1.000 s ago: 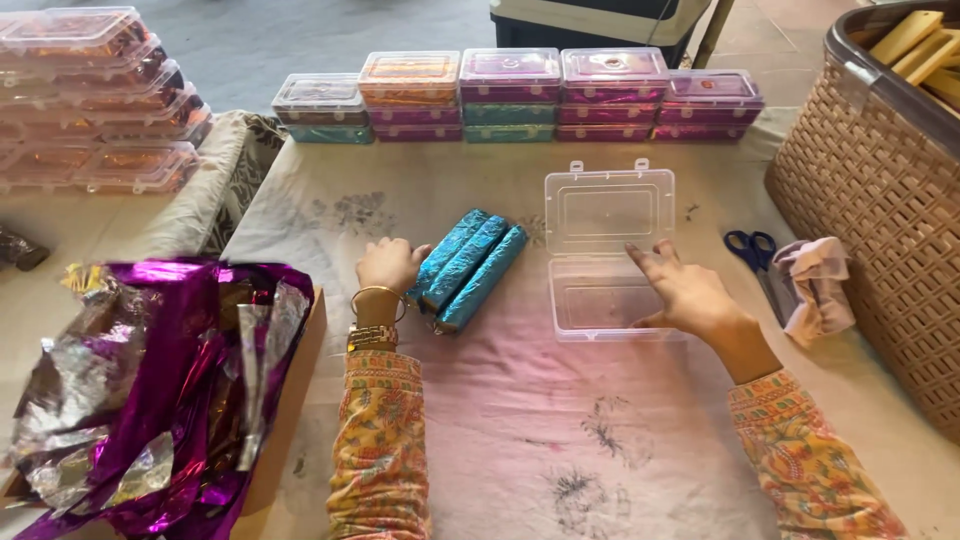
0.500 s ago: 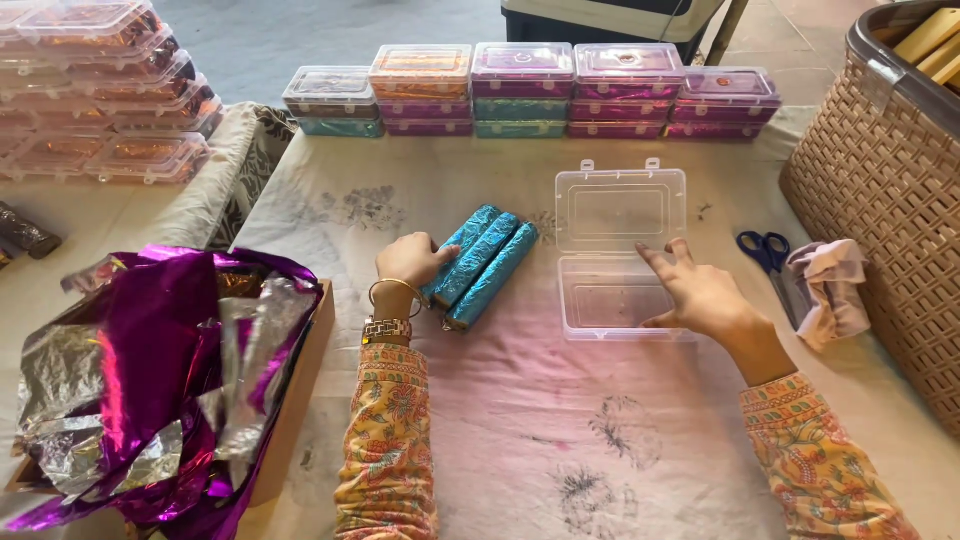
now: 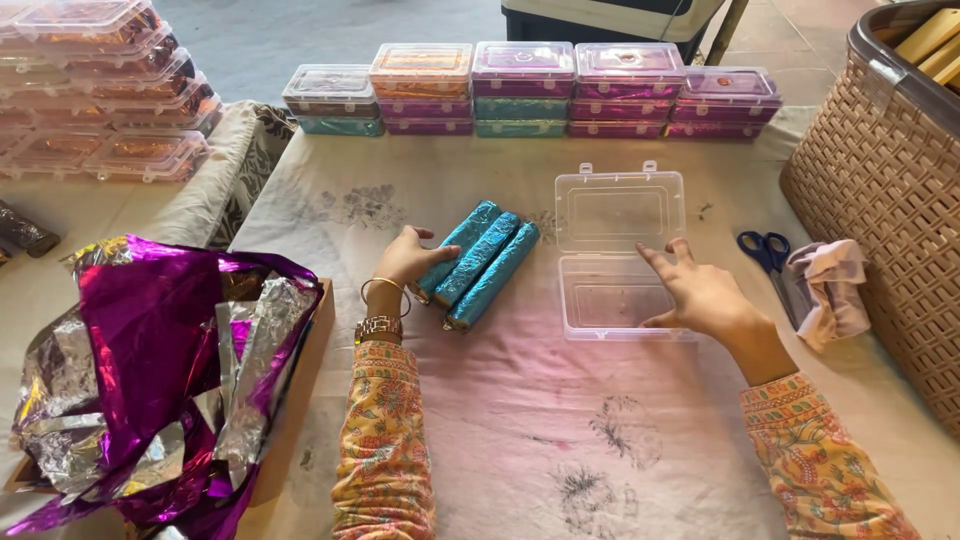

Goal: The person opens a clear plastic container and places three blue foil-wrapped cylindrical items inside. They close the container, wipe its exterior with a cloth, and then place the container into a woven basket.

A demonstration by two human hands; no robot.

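Observation:
Three rolls wrapped in teal foil (image 3: 482,262) lie side by side on the cloth-covered table (image 3: 500,420). My left hand (image 3: 405,257) curls against the leftmost roll, thumb over its top. An open clear plastic box (image 3: 612,290) with its lid tipped back sits to the right of the rolls. My right hand (image 3: 700,292) rests on the box's near right edge, fingers spread and nothing in it.
Closed boxes with coloured rolls (image 3: 525,88) stand stacked in a row at the back, more stacks (image 3: 95,90) at far left. Crumpled purple and silver foil (image 3: 150,370) fills a cardboard tray at left. Blue scissors (image 3: 765,255), a cloth (image 3: 832,285) and a woven basket (image 3: 880,190) are at right.
Both hands stay almost where they were; the left hand has closed a little more onto the teal rolls. The camera has shifted slightly.

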